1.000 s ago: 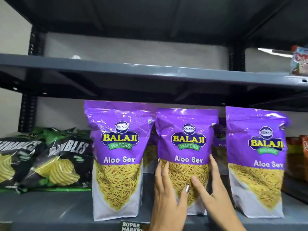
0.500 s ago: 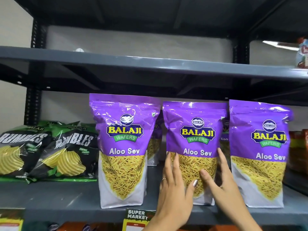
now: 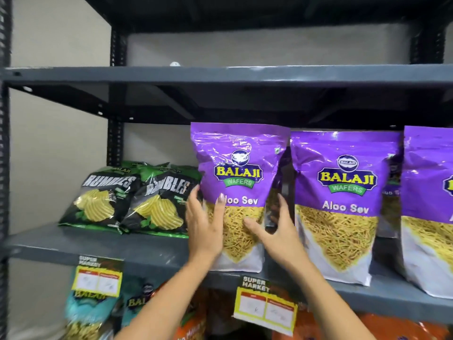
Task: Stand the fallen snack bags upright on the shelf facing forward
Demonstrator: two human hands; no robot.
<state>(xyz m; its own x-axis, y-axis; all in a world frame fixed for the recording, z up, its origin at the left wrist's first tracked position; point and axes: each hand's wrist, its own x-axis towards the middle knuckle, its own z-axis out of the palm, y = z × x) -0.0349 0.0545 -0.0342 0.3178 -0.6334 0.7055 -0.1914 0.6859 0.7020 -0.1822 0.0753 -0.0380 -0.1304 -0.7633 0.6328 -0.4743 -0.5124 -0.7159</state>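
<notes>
Three purple Balaji Aloo Sev bags stand upright and face forward on the grey shelf (image 3: pixel 122 249). I have both hands on the left bag (image 3: pixel 239 168). My left hand (image 3: pixel 204 231) wraps its left edge with the thumb on the front. My right hand (image 3: pixel 278 233) grips its right edge, fingers reaching behind. The middle bag (image 3: pixel 343 204) and the right bag (image 3: pixel 429 192), cut off by the frame, stand untouched. More purple bags show behind them. Two black-and-green Rumbles chip bags (image 3: pixel 103 192) (image 3: pixel 159 202) lean back at the left.
An upper grey shelf (image 3: pixel 220 73) hangs close above the bag tops. Yellow price tags (image 3: pixel 98 278) (image 3: pixel 264 305) hang from the shelf's front lip. More snack bags (image 3: pixel 90 312) fill the shelf below. A black upright post (image 3: pixel 116 133) stands at the left.
Both hands have left the middle Aloo Sev bag and moved left onto the left bag. The view has shifted left and down.
</notes>
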